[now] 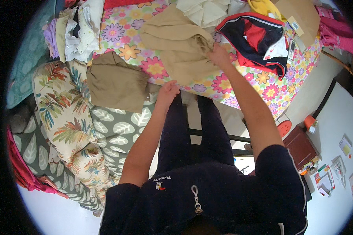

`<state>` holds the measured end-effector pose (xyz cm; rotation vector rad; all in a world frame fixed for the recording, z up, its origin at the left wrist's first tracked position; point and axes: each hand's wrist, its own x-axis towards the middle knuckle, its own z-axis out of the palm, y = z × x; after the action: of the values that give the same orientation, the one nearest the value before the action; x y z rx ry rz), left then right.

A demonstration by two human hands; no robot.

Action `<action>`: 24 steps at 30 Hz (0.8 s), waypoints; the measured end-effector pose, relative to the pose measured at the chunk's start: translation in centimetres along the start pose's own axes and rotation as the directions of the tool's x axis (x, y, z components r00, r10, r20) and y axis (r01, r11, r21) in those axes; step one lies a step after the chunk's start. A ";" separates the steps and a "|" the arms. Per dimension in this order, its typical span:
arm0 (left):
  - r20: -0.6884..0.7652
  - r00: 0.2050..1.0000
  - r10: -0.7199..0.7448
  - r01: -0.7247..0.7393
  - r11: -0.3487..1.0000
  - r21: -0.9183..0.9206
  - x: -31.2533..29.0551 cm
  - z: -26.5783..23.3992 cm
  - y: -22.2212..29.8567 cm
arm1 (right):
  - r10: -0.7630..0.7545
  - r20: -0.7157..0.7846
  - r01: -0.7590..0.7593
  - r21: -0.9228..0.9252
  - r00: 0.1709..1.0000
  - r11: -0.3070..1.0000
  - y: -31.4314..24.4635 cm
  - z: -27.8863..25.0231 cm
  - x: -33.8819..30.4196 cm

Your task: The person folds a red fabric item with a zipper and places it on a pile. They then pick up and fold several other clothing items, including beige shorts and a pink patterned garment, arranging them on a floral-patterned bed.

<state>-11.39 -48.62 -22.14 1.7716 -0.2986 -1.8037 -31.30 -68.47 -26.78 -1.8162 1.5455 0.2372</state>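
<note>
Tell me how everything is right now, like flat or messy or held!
Right hand, closed on the tan garment
Left hand, curled; can't tell if holding anything
Tan garment, spread out, rumpled
Brown garment, laid mostly flat
Navy-and-red garment, bunched up
Yellow cloth, bunched
White cloth, rumpled
Flowery cover, spread out under clothes
Clothes pile, heaped at upper left
</note>
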 end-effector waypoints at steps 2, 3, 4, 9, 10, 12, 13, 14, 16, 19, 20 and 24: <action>-0.012 1.000 -0.003 0.002 0.997 -0.076 -1.7 1.0 1.9 | -0.093 -0.038 0.099 0.214 0.995 0.972 -2.0 -1.0 -5.7; -0.005 1.000 0.018 -0.018 0.990 -0.139 -2.6 1.7 3.1 | -0.120 -0.042 0.127 0.317 0.992 0.940 -3.6 -2.6 -8.8; -0.005 0.999 0.037 -0.037 0.979 -0.199 -3.4 2.3 4.2 | -0.147 0.014 0.137 0.284 0.989 0.949 -5.2 -4.2 -11.5; 0.111 0.985 0.132 -0.046 0.821 -0.569 -7.6 5.1 9.1 | -0.364 0.085 0.353 0.119 0.927 0.928 -10.0 -6.8 -22.1; 0.112 0.980 0.163 -0.076 0.834 -0.547 -7.9 5.4 9.1 | -0.386 0.070 0.378 0.103 0.920 0.920 -10.7 -7.1 -23.3; 0.138 0.979 0.149 -0.049 0.833 -0.551 -8.8 5.3 8.7 | -0.402 0.076 0.395 0.095 0.912 0.914 -11.4 -7.7 -25.0; 0.131 0.983 0.130 -0.049 0.867 -0.497 -9.5 5.0 8.6 | -0.382 0.064 0.376 0.084 0.922 0.923 -11.3 -8.2 -25.6; 0.124 0.986 0.113 -0.048 0.897 -0.439 -10.4 4.8 8.3 | -0.360 0.051 0.356 0.074 0.932 0.932 -11.2 -8.6 -26.2; 0.096 0.991 0.092 -0.054 0.941 -0.335 -13.5 5.4 9.7 | -0.329 0.012 0.328 0.036 0.944 0.944 -11.0 -9.6 -27.0; 0.190 0.982 -0.003 -0.005 0.999 0.039 -14.3 3.9 8.4 | -0.287 -0.063 0.284 -0.056 0.956 0.957 -9.8 -11.8 -27.8; 0.155 0.984 0.084 -0.097 0.992 0.080 -15.0 4.0 8.2 | -0.261 -0.087 0.254 -0.089 0.961 0.963 -9.0 -12.3 -28.0; 0.180 0.979 0.096 -0.155 0.925 0.348 -16.6 2.4 6.9 | -0.148 -0.173 0.120 -0.163 0.974 0.979 -6.8 -14.1 -29.2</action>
<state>-12.91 -45.68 -4.32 1.7971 -0.8390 -1.8910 -37.08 -54.37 2.69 -2.1044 1.5563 0.1277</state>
